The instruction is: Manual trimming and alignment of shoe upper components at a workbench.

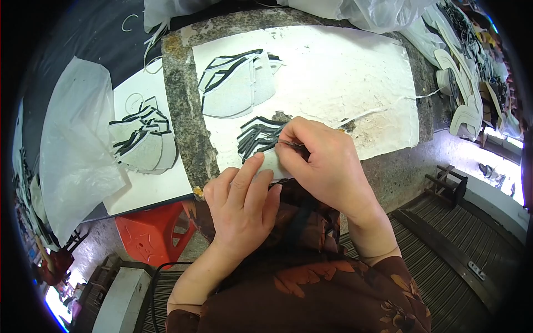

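Close to the front edge of a white sheet (355,72), my two hands meet over a fanned stack of pale grey cut pieces with black edging (258,133). My right hand (327,161) pinches a thin dark strip between thumb and forefinger at the right end of the stack; the fingertips partly cover it. Fingers apart and stretched forward, my left hand (239,205) rests its fingertips at the near edge of a grey piece (271,162). Farther back on the sheet lies another overlapping pile of grey, black-edged pieces (230,89).
More such pieces (147,144) lie on a white board at the left, beside a clear plastic bag (78,144). A red plastic stool (147,236) stands below the table edge. Plastic bags (377,14) crowd the far side. Pale curved cutouts (463,105) hang at the right.
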